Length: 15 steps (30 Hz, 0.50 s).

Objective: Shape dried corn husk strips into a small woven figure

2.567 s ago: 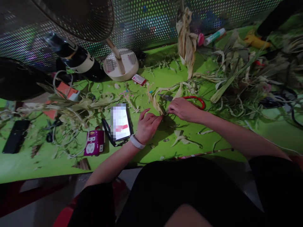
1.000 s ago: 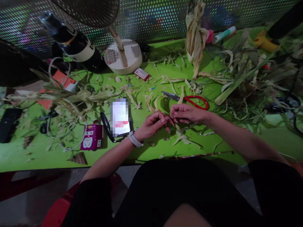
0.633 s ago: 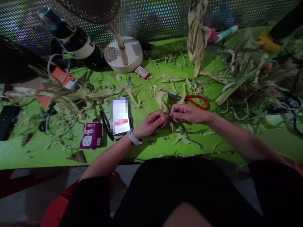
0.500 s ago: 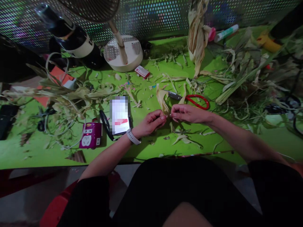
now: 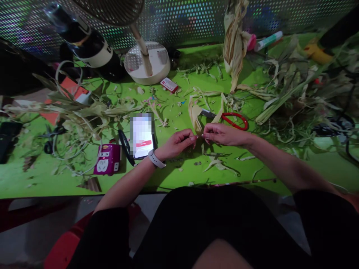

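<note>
My left hand (image 5: 181, 142), with a pale watch band at its wrist, is closed in a pinch over the green table (image 5: 171, 175). My right hand (image 5: 214, 133) is pinched too, its fingertips close to those of the left. A pale dried husk piece (image 5: 195, 116) rises just beyond the fingertips, its lower end between the two hands. What exactly each pinch holds is too small to make out. Behind the right hand lie scissors with red handles (image 5: 237, 120), partly under a husk strip. Thin husk scraps (image 5: 218, 163) lie nearer my body.
A lit phone (image 5: 143, 138) and a purple power socket box (image 5: 108, 159) are at the left. Farther back stand a fan on a white base (image 5: 147, 63) and a dark bottle (image 5: 98, 56). Dried husks (image 5: 235, 48) and a heap of leaves (image 5: 291, 89) fill the right.
My left hand has shifted very slightly, and the husk piece by the fingertips leans a little more to the right. Both hands keep their pinch.
</note>
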{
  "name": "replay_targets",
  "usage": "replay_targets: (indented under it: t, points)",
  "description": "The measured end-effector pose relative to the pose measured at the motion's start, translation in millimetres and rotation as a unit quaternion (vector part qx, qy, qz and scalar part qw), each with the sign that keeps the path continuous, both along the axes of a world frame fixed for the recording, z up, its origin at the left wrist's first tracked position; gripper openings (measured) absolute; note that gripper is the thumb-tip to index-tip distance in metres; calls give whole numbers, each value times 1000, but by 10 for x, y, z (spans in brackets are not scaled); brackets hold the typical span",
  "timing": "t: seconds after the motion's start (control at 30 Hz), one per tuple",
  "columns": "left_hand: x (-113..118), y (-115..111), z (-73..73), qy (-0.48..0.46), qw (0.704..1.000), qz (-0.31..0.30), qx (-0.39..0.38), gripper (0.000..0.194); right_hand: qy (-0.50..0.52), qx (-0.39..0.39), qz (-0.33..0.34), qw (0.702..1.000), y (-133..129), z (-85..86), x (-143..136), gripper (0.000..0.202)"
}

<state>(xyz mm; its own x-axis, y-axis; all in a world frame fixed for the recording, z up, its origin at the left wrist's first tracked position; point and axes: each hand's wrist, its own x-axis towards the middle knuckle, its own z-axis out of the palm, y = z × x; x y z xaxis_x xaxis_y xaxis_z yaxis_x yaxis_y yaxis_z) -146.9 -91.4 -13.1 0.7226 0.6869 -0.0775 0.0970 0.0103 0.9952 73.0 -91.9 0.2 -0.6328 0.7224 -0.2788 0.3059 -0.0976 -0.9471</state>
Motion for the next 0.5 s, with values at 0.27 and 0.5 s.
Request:
replay_targets:
  t: [0.27,0.5]
  points:
    - [-8,36,2,-51,987,48,142,26,-6,16,-82,996,-11,-52,-28,30]
    - [17,-24,-39,-75,995,58,-15,29,-157,161,-129,966,-92,41,-87,22]
